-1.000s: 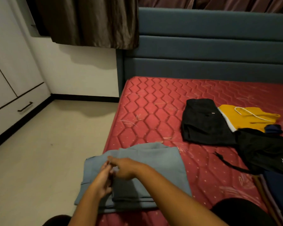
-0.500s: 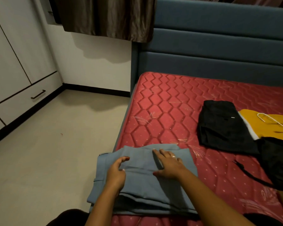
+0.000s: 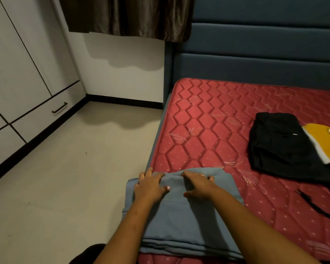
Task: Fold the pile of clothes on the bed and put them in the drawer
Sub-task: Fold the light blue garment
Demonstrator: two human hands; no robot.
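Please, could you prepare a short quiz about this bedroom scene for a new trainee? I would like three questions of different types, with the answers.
1. True or false: the left hand and the right hand both rest on the blue-grey garment at the edge of the mattress.
2. Where is the drawer with the dark handle? A) low in the white wardrobe; B) in a bedside table; C) under a desk.
3. Fill in: the folded black garment lies beside a ____ garment.
Key: 1 true; 2 A; 3 yellow, the yellow garment.

Home bedroom, bed (image 3: pixel 208 119), wardrobe drawer (image 3: pixel 46 115)
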